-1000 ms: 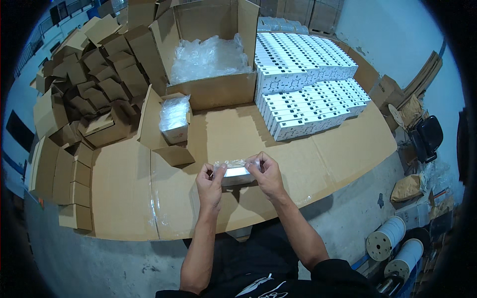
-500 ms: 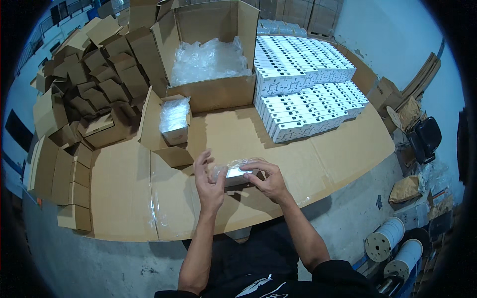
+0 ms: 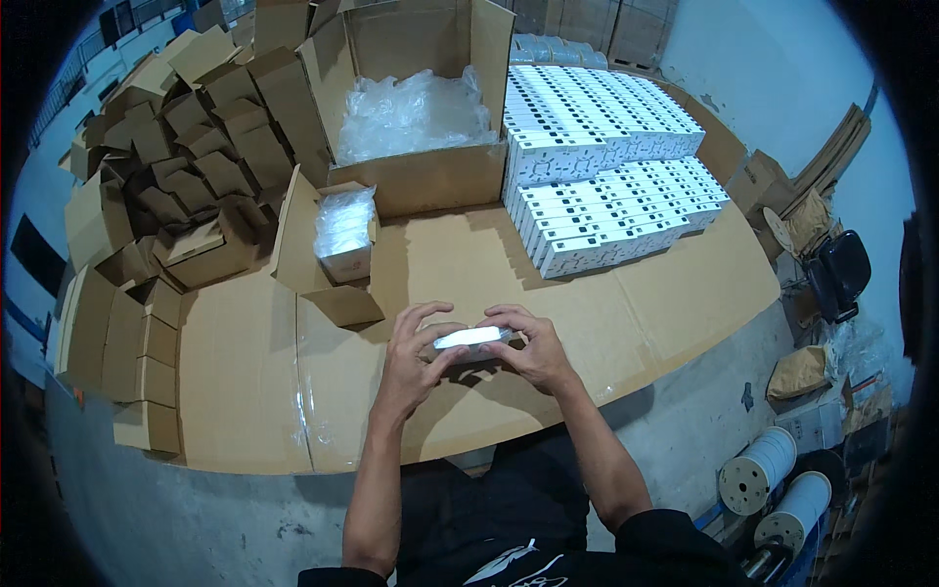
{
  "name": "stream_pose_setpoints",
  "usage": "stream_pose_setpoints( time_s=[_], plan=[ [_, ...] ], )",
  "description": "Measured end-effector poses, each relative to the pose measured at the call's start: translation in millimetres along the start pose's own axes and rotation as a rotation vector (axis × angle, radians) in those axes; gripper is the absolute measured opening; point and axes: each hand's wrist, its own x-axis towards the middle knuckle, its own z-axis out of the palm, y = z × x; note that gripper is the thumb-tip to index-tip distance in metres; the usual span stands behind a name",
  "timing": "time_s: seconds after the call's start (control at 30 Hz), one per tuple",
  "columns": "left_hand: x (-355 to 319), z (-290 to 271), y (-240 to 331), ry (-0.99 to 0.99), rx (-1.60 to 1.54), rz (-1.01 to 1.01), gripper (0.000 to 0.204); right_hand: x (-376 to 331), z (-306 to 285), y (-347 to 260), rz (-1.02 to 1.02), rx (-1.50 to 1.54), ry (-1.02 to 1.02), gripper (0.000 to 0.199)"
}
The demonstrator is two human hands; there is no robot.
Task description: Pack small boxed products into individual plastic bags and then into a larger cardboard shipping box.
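Both my hands hold a small white box in a clear plastic bag (image 3: 470, 339) just above the cardboard-covered table (image 3: 245, 391). My left hand (image 3: 416, 350) grips its left end with the fingers curled over the top. My right hand (image 3: 528, 347) holds the right end. Up and left of my hands, a small open carton (image 3: 342, 240) holds more bagged white boxes.
A large open carton (image 3: 416, 117) full of clear plastic bags stands at the back. Rows of stacked white boxes (image 3: 606, 166) fill the back right. Several small empty brown cartons (image 3: 186, 166) pile up on the left. Two white spools (image 3: 773, 489) lie on the floor at the right.
My hands have turned the bagged box and closed round its ends; it now lies flatter between them. Nothing else has moved.
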Motion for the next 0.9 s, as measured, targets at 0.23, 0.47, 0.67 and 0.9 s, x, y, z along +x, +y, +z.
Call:
stream_pose_setpoints(
  time_s=[0.23,0.47,0.67,0.9],
  plan=[
    [-3.8,9.7,-13.7,-0.15,-0.45,-0.445,0.026,8.8,-11.7,-30.1,-0.158,-0.251,-0.039,0.028],
    [-6.4,13.7,-16.1,-0.181,-0.442,-0.446,0.031,22.5,-24.8,-31.6,-0.051,-0.254,-0.239,0.027],
    [-34.8,25.5,-18.3,0.194,-0.097,-0.185,0.049,30.7,-30.2,-32.4,0.002,-0.293,-0.17,0.02],
    [-70.5,6.7,-14.7,-0.022,0.537,-0.158,0.059,85.4,-9.7,-18.0,-0.066,0.092,-0.044,0.021]
  ],
)
